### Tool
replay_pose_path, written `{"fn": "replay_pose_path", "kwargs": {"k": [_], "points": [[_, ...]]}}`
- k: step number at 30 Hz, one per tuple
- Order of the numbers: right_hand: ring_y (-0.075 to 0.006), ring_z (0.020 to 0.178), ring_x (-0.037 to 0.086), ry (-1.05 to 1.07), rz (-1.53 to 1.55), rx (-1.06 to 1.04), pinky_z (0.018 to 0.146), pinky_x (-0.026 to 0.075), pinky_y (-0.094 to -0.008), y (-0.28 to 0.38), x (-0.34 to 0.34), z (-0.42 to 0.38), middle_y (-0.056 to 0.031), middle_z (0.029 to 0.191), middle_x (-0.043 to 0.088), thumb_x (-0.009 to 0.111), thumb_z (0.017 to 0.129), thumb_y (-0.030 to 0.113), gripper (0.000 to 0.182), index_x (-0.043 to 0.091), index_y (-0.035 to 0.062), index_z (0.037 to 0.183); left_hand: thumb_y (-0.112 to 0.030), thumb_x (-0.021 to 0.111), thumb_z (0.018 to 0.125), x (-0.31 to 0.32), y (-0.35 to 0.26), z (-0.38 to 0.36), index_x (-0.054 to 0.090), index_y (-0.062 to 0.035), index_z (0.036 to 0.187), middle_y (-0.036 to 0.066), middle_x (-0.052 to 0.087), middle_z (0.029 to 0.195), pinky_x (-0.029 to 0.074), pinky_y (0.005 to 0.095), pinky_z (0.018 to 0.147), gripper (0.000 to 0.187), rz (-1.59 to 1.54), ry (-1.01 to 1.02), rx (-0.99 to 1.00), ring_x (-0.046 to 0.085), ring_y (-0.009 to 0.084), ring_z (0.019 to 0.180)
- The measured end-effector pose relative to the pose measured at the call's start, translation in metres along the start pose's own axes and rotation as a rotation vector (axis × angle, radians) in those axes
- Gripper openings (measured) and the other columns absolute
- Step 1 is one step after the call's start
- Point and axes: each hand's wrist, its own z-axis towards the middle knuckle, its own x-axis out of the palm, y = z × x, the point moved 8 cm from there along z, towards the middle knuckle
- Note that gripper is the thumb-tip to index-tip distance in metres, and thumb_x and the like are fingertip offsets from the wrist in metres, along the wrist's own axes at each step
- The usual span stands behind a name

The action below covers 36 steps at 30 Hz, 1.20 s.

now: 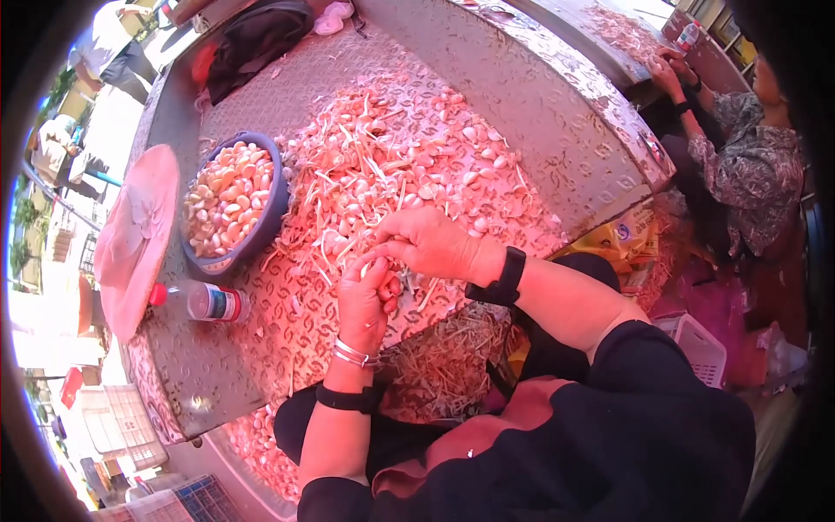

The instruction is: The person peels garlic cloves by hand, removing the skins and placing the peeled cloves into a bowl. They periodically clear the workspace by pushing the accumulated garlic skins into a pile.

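Observation:
My left hand (364, 304), with a silver bracelet and a dark band at the wrist, is closed with its fingers curled. Its thumb and fingertips pinch a small pale garlic clove (364, 271), mostly hidden by the fingers. My right hand (430, 244), wearing a black band, meets the left and pinches at the same clove. Beneath and beyond both hands, a heap of garlic cloves, skins and dry stalks (374, 157) spreads over the patterned metal table (322, 348). Left of the heap stands a blue-grey bowl (277, 196) full of garlic cloves.
A clear bottle with a red cap (213, 302) lies by a pink hat (135, 239) at the table's left edge. A black bag (257, 43) rests at the back. Below are stalk waste (452, 361) and a tub of garlic (265, 452). Another person (748, 165) sits right.

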Motion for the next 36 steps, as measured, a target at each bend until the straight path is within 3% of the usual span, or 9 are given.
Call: {"fn": "replay_pose_path", "kwargs": {"k": [5, 8, 10, 13, 22, 28, 30, 32, 36], "points": [[-0.0283, 0.067, 0.059, 0.008, -0.181, -0.021, 0.060, 0.047, -0.0342, -0.001, -0.001, 0.000, -0.0115, 0.071, 0.060, 0.061, 0.076, 0.010, 0.009, 0.060, 0.0022, 0.078, -0.012, 0.057, 0.088, 0.008, 0.002, -0.005, 0.056, -0.0027, 0.102, 0.004, 0.058, 0.071, 0.032, 0.0166, 0.036, 0.017, 0.022, -0.026, -0.006, 0.049, 0.0082, 0.049], [-0.0280, 0.070, 0.059, -0.009, -0.073, 0.096, 0.064, 0.047, -0.0347, -0.009, 0.007, -0.005, -0.0119, 0.073, 0.060, 0.060, 0.077, 0.010, 0.008, 0.060, 0.0024, 0.079, -0.014, 0.056, 0.088, 0.004, 0.005, 0.001, 0.057, -0.0024, 0.101, 0.002, 0.055, 0.064, 0.031, 0.0162, 0.035, 0.017, -0.009, -0.009, -0.007, 0.048, 0.0073, 0.048], [-0.0282, 0.071, 0.060, -0.111, -0.067, -0.001, 0.066, 0.048, -0.0351, -0.013, 0.015, -0.012, -0.0126, 0.075, 0.060, 0.057, 0.077, 0.007, 0.007, 0.061, 0.0024, 0.081, -0.014, 0.056, 0.089, -0.001, 0.007, 0.003, 0.056, -0.0022, 0.101, 0.001, 0.054, 0.062, 0.030, 0.0159, 0.035, 0.017, 0.052, -0.081, -0.018, 0.048, 0.0073, 0.047], [-0.0308, 0.070, 0.060, 0.019, 0.018, 0.159, 0.064, 0.047, -0.0382, -0.019, 0.018, -0.010, -0.0146, 0.071, 0.059, 0.058, 0.074, 0.008, 0.006, 0.060, 0.0029, 0.073, -0.014, 0.057, 0.087, -0.003, 0.009, 0.006, 0.054, -0.0040, 0.098, 0.000, 0.050, 0.059, 0.029, 0.0162, 0.033, 0.014, 0.075, -0.085, -0.010, 0.045, 0.0074, 0.046], [-0.0330, 0.065, 0.062, 0.344, -0.035, 0.149, 0.058, 0.047, -0.0394, -0.015, 0.022, -0.001, -0.0186, 0.067, 0.060, 0.066, 0.066, 0.012, 0.012, 0.062, 0.0004, 0.070, -0.012, 0.056, 0.086, 0.006, 0.013, -0.001, 0.053, -0.0066, 0.094, -0.001, 0.049, 0.060, 0.028, 0.0168, 0.033, 0.010, 0.243, 0.029, -0.103, 0.044, 0.0070, 0.046], [-0.0361, 0.070, 0.060, 0.099, -0.103, -0.025, 0.060, 0.047, -0.0417, 0.006, 0.009, -0.002, -0.0207, 0.073, 0.059, 0.065, 0.064, 0.008, 0.014, 0.059, -0.0033, 0.070, -0.012, 0.054, 0.087, 0.014, 0.013, -0.002, 0.052, -0.0073, 0.092, -0.001, 0.046, 0.062, 0.028, 0.0171, 0.034, 0.007, -0.026, 0.080, -0.064, 0.041, 0.0075, 0.047], [-0.0368, 0.072, 0.060, 0.103, -0.107, -0.067, 0.061, 0.047, -0.0421, 0.009, 0.009, -0.002, -0.0207, 0.075, 0.058, 0.064, 0.064, 0.008, 0.015, 0.058, -0.0032, 0.072, -0.011, 0.054, 0.087, 0.011, 0.017, 0.000, 0.052, -0.0074, 0.092, -0.001, 0.046, 0.061, 0.028, 0.0170, 0.034, 0.007, -0.032, 0.114, -0.090, 0.041, 0.0074, 0.047], [-0.0375, 0.072, 0.059, 0.349, -0.139, -0.060, 0.061, 0.047, -0.0424, 0.008, 0.019, -0.004, -0.0194, 0.077, 0.058, 0.063, 0.064, 0.008, 0.016, 0.056, -0.0024, 0.074, -0.010, 0.054, 0.087, 0.011, 0.022, 0.001, 0.052, -0.0075, 0.092, -0.001, 0.046, 0.060, 0.028, 0.0168, 0.034, 0.006, -0.035, 0.150, -0.116, 0.041, 0.0073, 0.046], [-0.0346, 0.071, 0.058, 0.354, -0.224, -0.136, 0.060, 0.046, -0.0416, 0.012, 0.025, -0.007, -0.0161, 0.078, 0.054, 0.062, 0.067, 0.006, 0.016, 0.049, -0.0005, 0.075, -0.008, 0.055, 0.086, 0.013, 0.017, -0.003, 0.053, -0.0072, 0.091, -0.002, 0.045, 0.056, 0.028, 0.0167, 0.034, 0.005, 0.078, 0.047, -0.070, 0.041, 0.0066, 0.043]]}}
